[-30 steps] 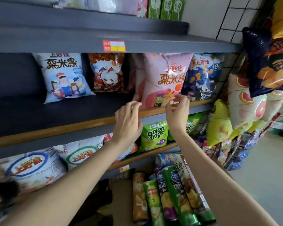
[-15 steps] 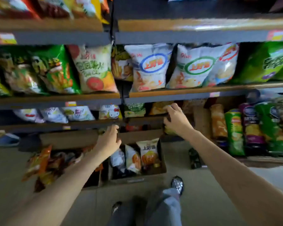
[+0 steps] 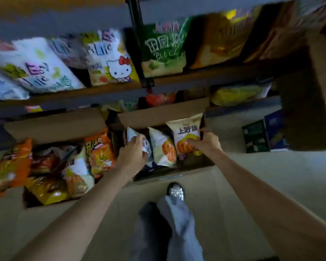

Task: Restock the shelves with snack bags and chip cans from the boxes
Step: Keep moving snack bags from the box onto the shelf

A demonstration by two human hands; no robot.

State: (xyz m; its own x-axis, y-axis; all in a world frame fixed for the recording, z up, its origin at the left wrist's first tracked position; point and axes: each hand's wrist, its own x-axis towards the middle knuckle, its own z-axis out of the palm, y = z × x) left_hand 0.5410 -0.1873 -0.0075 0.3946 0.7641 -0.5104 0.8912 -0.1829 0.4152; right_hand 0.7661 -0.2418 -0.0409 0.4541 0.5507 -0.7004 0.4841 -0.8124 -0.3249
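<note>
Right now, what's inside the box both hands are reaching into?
Three snack bags stand upright in the cardboard box: left hand grips one, right hand grips another, one sits between. The box floor is hidden.

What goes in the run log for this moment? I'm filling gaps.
phase: picking from box | left hand: grips white bag | right hand: grips cream bag | shelves: not yet restocked

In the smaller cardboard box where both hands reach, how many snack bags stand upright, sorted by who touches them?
Bag gripped by left hand: 1
Bag gripped by right hand: 1
Untouched bag between them: 1
Total: 3
</note>
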